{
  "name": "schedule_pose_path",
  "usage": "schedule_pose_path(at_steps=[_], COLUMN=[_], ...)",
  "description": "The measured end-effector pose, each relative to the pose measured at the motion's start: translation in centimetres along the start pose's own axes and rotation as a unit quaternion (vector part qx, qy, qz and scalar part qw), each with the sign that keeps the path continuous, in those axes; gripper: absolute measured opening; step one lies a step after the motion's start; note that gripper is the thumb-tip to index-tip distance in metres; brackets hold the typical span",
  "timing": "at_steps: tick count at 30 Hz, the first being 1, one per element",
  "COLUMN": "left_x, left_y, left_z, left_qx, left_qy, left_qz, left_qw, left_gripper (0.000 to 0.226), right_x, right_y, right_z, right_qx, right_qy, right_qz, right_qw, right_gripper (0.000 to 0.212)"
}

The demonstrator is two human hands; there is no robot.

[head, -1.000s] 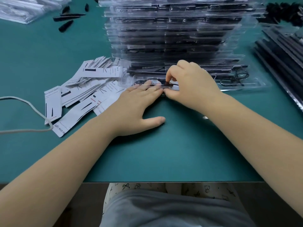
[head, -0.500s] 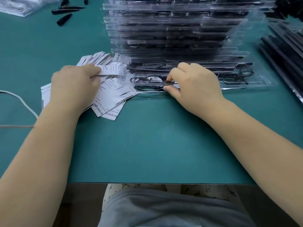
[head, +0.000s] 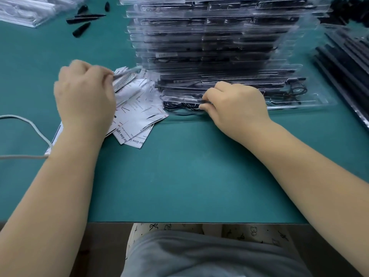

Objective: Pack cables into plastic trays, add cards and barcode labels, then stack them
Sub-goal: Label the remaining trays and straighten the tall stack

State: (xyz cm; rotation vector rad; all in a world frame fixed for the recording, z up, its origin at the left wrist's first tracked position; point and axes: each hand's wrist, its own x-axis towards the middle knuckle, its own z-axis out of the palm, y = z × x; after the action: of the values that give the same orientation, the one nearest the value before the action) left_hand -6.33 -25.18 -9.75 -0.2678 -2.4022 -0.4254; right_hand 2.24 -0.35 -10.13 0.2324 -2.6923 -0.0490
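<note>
A clear plastic tray (head: 311, 102) lies on the green table in front of a tall stack of filled trays (head: 215, 43). Black coiled cable (head: 179, 107) shows in the near tray's left end. My right hand (head: 233, 108) pinches the tray's front edge near the cable. A loose pile of white printed cards (head: 137, 116) lies left of the tray. My left hand (head: 83, 92) sits on the pile's upper part, fingers curled round a small blurred bunch of cards (head: 123, 78).
Black rods in trays (head: 345, 56) lie at the right edge. Small black cone-shaped parts (head: 81, 31) and clear bags (head: 26, 9) sit at the back left. A white cord (head: 30, 124) runs in from the left. The table's front edge (head: 179, 222) is near my lap.
My left hand left the tray's front edge, moved left to the card pile and took hold of cards. My right hand stayed at the tray edge.
</note>
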Motion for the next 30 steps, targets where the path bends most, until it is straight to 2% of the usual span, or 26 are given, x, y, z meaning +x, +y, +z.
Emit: schedule_pose_path(at_steps=[2, 5, 7, 9, 11, 13, 18, 21, 23, 25, 27, 29, 30], left_x=[-0.1, -0.9, -2.1, -3.2, -3.7, -3.8, -3.5, -3.3, -3.7, -4.1, -4.0, -3.7, -3.6], left_y=[0.3, 2.0, 3.7, 5.1, 5.9, 6.1, 5.7, 5.4, 5.7, 6.1, 6.2, 6.1, 6.0], left_z=[-0.7, -1.9, -2.3, -2.2, -2.0, -1.6, -1.2, -1.2, -1.0, -0.6, -0.4, -0.3, -0.3], left_qx=[-0.112, -0.21, -0.193, -0.147, -0.106, -0.077, -0.035, -0.058, -0.084, -0.1, -0.11, -0.116, -0.116], left_qy=[0.079, 0.149, 0.147, 0.113, 0.078, 0.076, 0.124, 0.127, 0.072, -0.024, -0.097, -0.106, -0.088], left_qz=[0.035, 0.19, 0.305, 0.418, 0.479, 0.487, 0.4, 0.371, 0.398, 0.422, 0.407, 0.402, 0.411], left_qw=[0.99, 0.947, 0.921, 0.889, 0.868, 0.867, 0.908, 0.918, 0.911, 0.901, 0.902, 0.902, 0.9], left_gripper=[0.03, 0.023, 0.018, 0.012, 0.007, 0.006, 0.009, 0.011, 0.012, 0.014, 0.02, 0.023, 0.016], right_x=[0.0, 0.1, 0.2, 0.4, 0.5, 0.6, 0.6, 0.6, 0.6, 0.7, 0.8, 0.8, 0.8], right_y=[0.0, 0.1, 0.0, 0.2, 0.6, 1.0, 0.9, 0.9, 0.9, 0.9, 0.9, 0.9, 0.9], right_z=[0.0, 0.0, 0.0, -0.2, -0.1, -0.2, -0.3, -0.4, -0.3, -0.2, -0.2, -0.1, -0.1], right_qx=[0.012, 0.031, 0.048, 0.058, 0.065, 0.075, 0.055, 0.06, 0.059, 0.064, 0.068, 0.066, 0.064], right_qy=[0.015, 0.029, 0.051, 0.05, 0.032, 0.033, 0.014, 0.021, 0.022, 0.021, 0.02, 0.016, 0.014], right_qz=[0.002, 0.021, 0.03, 0.038, 0.043, 0.044, 0.041, 0.035, 0.035, 0.04, 0.042, 0.041, 0.042], right_qw=[1.0, 0.999, 0.997, 0.996, 0.996, 0.996, 0.998, 0.997, 0.997, 0.997, 0.997, 0.997, 0.997], right_gripper=[0.037, 0.035, 0.033, 0.038, 0.035, 0.033, 0.029, 0.028, 0.029, 0.03, 0.031, 0.031, 0.031])
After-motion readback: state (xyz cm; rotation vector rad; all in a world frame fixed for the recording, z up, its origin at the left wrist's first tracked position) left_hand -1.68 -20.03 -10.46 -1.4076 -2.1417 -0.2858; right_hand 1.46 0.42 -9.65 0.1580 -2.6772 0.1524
